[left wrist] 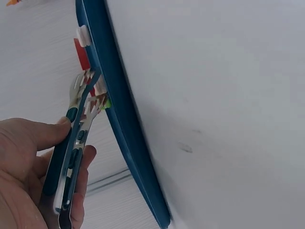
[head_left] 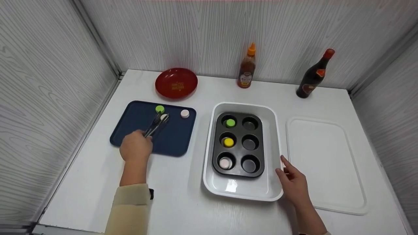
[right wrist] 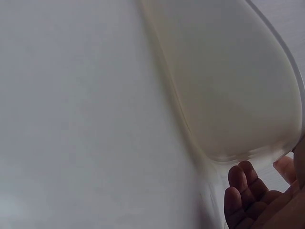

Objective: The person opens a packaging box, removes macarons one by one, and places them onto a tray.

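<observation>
I had L hand [head_left: 136,146] gripping silver-and-blue metal tongs [head_left: 156,126], tips around white round disc [head_left: 164,116] fwd of hand on navy rect. tray [head_left: 171,147]; R hand [head_left: 295,183] pinched adj. white rect. tub [head_left: 271,137] rim.

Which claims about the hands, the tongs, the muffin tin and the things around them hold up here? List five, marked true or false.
1. The left hand holds the tongs over the blue tray. True.
2. The muffin tin holds four discs. False: the muffin tin holds three, a green disc, a yellow disc and a pale disc.
3. The right hand is at the right rim of the white tub. True.
4. The red plate sits between the two bottles. False: the red plate is left of both the sauce bottle and the dark bottle.
5. The muffin tin lies inside the white tub. True.
</observation>
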`<state>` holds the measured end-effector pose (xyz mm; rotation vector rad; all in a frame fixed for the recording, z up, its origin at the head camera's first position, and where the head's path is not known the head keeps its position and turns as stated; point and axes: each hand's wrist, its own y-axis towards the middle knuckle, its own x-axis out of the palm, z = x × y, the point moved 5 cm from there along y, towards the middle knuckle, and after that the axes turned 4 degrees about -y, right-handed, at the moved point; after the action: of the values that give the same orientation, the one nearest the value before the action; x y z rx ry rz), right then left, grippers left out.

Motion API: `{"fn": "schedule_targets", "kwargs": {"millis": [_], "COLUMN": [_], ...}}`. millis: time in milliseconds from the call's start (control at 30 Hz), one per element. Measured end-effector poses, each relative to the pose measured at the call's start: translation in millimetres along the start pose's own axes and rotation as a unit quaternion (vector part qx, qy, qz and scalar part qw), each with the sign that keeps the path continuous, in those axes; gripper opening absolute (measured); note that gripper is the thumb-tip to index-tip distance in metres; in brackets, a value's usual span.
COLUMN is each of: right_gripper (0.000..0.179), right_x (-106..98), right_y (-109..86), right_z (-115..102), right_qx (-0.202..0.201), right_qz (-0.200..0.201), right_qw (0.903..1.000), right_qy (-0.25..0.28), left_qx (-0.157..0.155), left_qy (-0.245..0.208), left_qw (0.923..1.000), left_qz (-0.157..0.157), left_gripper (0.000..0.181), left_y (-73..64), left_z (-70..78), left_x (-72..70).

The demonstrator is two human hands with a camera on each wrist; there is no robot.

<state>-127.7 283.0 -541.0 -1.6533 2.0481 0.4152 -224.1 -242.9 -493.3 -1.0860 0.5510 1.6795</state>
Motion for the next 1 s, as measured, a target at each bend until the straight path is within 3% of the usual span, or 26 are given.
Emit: {"fn": "schedule_targets", "kwargs": {"millis": [233, 533, 833, 1000], "right_gripper": [0.052, 0.052, 0.052, 0.052], "right_x": [0, 0, -1, 0], "right_y": [0.3, 1.3, 0.8, -0.2], "right_z": [0, 1, 1, 0], "right_qx": [-0.004, -0.007, -0.004, -0.002], "right_qz": [-0.003, -0.001, -0.003, -0.002], "right_qw": [1.0000, 0.9999, 0.9999, 1.0000], "right_qy": [0.004, 0.009, 0.010, 0.004], "left_qx": [-0.009, -0.025, -0.045, -0.059], "left_qy": [-0.018, -0.034, -0.027, -0.021], "left_qw": [0.9998, 0.9986, 0.9977, 0.9975], "left_qz": [0.007, 0.031, 0.043, 0.032], "left_gripper": [0.039, 0.042, 0.045, 0.045], "left_y": [1.7, 10.2, 35.2, 49.1], "left_z": [-8.2, -23.6, -28.8, -29.9], "left_x": [0.3, -18.7, -35.0, -36.8]}}
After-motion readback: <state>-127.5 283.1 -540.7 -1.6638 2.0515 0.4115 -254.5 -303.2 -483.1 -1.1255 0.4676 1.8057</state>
